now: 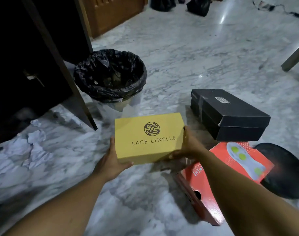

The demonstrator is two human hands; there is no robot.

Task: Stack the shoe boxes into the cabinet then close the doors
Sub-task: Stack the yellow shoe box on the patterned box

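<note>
A yellow shoe box point(148, 138) printed "LACE LYNELLE" is held above the marble floor between both hands. My left hand point(111, 160) grips its left near corner and my right hand point(188, 145) grips its right side. A black shoe box point(230, 114) lies on the floor to the right. A red shoe box point(218, 178) lies nearer, partly under my right forearm. The dark cabinet point(17, 68) stands at the left with its door point(60, 65) swung open; its inside is too dark to see.
A bin lined with a black bag point(111, 75) stands beside the open door, just beyond the yellow box. Crumpled white paper point(31, 147) lies on the floor at left. A black round object point(285, 171) sits at right, a chair leg point(295, 57) further back.
</note>
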